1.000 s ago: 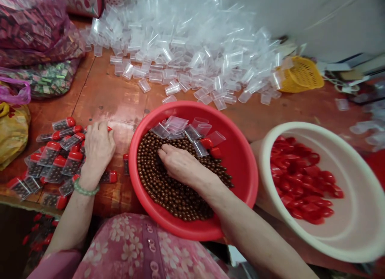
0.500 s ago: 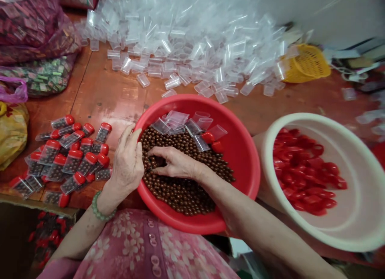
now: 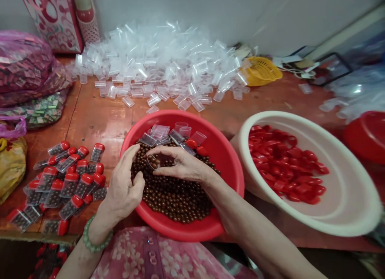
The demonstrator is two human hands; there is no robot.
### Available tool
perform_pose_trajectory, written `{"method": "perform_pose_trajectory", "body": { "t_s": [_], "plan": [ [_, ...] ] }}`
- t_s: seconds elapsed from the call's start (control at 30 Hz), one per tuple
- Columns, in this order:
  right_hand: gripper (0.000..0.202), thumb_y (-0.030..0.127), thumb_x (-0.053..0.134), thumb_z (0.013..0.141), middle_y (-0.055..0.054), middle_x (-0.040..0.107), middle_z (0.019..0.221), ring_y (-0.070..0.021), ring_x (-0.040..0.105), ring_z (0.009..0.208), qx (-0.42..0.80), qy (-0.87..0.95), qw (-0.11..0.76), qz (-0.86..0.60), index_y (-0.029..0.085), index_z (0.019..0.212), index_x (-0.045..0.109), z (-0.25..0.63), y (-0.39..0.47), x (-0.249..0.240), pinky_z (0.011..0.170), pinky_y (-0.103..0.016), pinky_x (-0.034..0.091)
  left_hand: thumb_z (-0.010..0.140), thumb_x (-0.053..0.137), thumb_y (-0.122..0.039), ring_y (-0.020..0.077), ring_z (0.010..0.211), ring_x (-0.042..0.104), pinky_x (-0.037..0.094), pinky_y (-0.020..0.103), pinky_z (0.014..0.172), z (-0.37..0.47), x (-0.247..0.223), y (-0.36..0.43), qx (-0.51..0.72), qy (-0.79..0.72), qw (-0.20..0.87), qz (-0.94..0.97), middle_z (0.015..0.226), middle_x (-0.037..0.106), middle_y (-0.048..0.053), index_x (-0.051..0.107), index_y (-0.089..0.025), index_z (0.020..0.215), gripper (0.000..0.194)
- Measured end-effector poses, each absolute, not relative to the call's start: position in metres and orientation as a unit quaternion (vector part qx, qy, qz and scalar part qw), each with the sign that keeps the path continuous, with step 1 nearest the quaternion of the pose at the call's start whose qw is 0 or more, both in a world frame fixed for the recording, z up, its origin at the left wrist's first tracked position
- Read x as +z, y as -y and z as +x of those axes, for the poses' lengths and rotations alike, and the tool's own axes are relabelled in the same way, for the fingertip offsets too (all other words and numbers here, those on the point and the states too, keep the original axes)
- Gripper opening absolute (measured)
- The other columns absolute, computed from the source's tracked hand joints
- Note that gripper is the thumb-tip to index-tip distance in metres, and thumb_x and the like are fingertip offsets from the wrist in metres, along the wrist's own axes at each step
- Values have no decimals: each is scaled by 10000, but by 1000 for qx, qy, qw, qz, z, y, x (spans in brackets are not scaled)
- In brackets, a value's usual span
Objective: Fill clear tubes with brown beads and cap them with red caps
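A clear plastic tube (image 3: 153, 162) with brown balls in it is pinched between the thumb and fingers of my right hand (image 3: 177, 163), just above the ball pile. My left hand (image 3: 124, 182) is over the left rim, thumb and fingers apart, holding nothing. Under both hands, glossy brown balls (image 3: 180, 202) fill much of the red basin (image 3: 230, 178). Several empty clear tubes (image 3: 161, 131) and two red caps (image 3: 191, 143) lie on the balls at the back of the basin.
Filled red-capped tubes (image 3: 70, 184) lie heaped on the left. Behind the basin spreads a large pile of clear tubes (image 3: 156, 66), near a yellow basket (image 3: 263, 70). A white tub (image 3: 339, 190) of red caps (image 3: 279, 162) stands right. Plastic bags (image 3: 27, 66) sit far left.
My right hand has come up out of the balls, and a tube with balls now shows in its grip. My left hand has opened away from the rim. The view has tilted up.
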State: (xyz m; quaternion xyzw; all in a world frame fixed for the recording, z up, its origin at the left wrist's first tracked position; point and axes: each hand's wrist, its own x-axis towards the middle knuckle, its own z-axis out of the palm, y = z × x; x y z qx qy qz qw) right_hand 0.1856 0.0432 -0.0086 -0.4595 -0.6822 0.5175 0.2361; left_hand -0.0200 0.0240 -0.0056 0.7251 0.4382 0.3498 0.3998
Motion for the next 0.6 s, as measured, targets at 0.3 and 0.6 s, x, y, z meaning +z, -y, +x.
{"method": "perform_pose_trajectory", "body": {
  "t_s": [0.3,0.6],
  "plan": [
    [353,235,651,803,-6,656,833,-119,563,683,513,693,274,-426,159,1147,629,193,-42,-2,659,-247,482,852,503,-227,271,1398,393,297,483,1185,1,3,-35,228,-432,509,709,1496,403,205,327,-61,1425,622],
    [255,166,561,880,-61,724,1046,-177,655,961,448,748,282,-401,154,1109,673,194,-37,10,882,-305,486,833,642,-312,243,1262,543,393,428,1112,6,2,-46,262,-420,511,703,1350,588,102,542,-193,1293,485]
  ]
}}
